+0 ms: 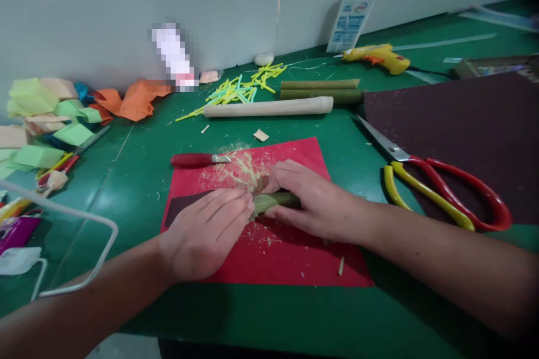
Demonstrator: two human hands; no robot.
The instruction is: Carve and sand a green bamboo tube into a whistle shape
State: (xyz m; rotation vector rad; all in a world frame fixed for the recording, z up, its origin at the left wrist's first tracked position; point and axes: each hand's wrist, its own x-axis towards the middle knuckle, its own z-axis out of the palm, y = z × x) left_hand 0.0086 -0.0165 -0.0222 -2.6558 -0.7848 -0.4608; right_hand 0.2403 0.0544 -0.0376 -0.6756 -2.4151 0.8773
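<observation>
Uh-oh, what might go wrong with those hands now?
The red-handled tool lies with its metal tip bare beyond the left hand, so bumping it might hurt. The right hand grips a green stick; if it slips, that hand might knock the scissors. Loose shavings might scatter off the red sheet.

Green bamboo tube (273, 201), partly hidden
Left hand (210, 233) and right hand (309, 202) cover parts; right edge crops a dark brown sheet (455, 123).
</observation>
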